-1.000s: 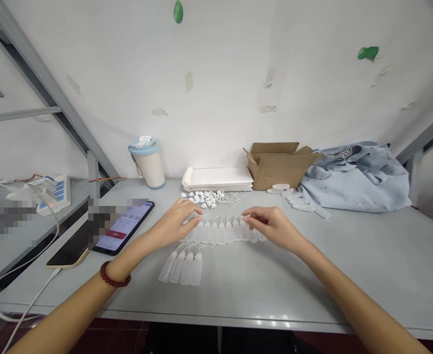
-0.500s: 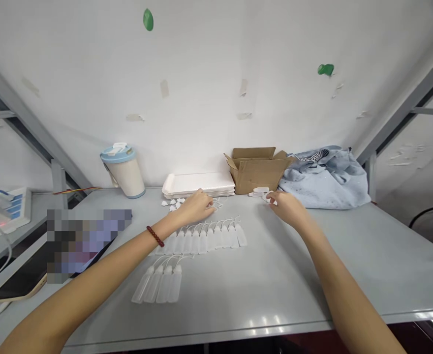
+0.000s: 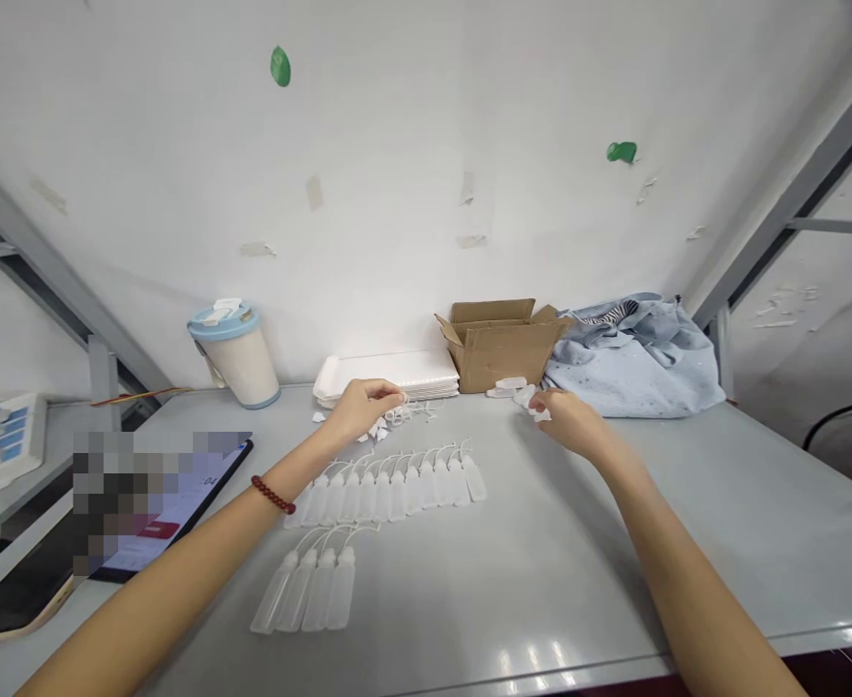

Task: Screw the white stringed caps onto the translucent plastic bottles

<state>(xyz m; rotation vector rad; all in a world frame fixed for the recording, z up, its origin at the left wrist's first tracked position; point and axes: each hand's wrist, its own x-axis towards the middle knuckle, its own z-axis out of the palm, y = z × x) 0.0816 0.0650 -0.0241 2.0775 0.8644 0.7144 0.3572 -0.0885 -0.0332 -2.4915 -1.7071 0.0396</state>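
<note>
My left hand (image 3: 359,411), fingers pinched together, is above a small pile of white looped cords (image 3: 420,410). A bit of white cord shows at its fingertips. Beside the brown box, my right hand (image 3: 569,420) has its fingers closed on a translucent plastic tag (image 3: 524,395). More such tags (image 3: 502,389) lie just left of it. A long row of translucent tags with white loops (image 3: 397,492) lies across the middle of the table. In front of that row is a shorter group of tags (image 3: 315,592).
A stack of white padded envelopes (image 3: 389,373) lies against the wall, with an open cardboard box (image 3: 502,353) and light blue cloth (image 3: 629,363) to its right. A cup (image 3: 237,358), a partly blurred phone (image 3: 171,513) and a power strip (image 3: 12,436) are on the left.
My left hand has lifted slightly and drawn left, its fingers now pinched at the cords. The right hand has closed on a tag. The camera view has shifted a little.
</note>
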